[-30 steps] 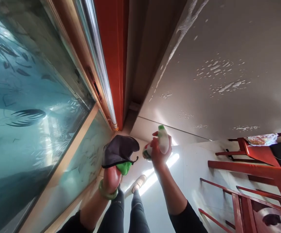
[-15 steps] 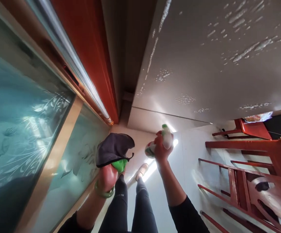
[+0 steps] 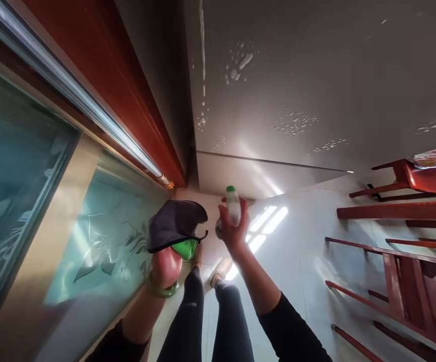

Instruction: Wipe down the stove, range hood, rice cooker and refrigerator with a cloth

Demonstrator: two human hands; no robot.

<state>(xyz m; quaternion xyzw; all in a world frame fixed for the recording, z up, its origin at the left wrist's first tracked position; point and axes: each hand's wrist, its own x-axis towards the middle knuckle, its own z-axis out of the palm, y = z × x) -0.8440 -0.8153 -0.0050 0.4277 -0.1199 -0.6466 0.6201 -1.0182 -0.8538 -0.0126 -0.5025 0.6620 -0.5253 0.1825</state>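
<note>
My left hand (image 3: 165,266), with a green bangle on the wrist, is closed around a green-handled tool topped by a dark grey cloth pad (image 3: 174,223). The pad hangs close to the frosted glass door panel (image 3: 108,236) on my left. My right hand (image 3: 233,231) is wrapped round a white spray bottle with a green cap (image 3: 233,205), held upright in front of the white wall (image 3: 296,100). Patches of foam (image 3: 293,123) spot that wall above the bottle. Both hands are level with each other, a short gap apart.
A red door frame (image 3: 127,110) with a metal rail runs between the glass and the wall. Red wooden chairs (image 3: 395,251) stand at the right on the white tiled floor (image 3: 300,251). My legs and pale shoes (image 3: 221,269) show below my hands.
The view has swung down and left. My right hand with the bottle moved left, closer to the cloth pad. My left hand kept its grip and barely shifted.
</note>
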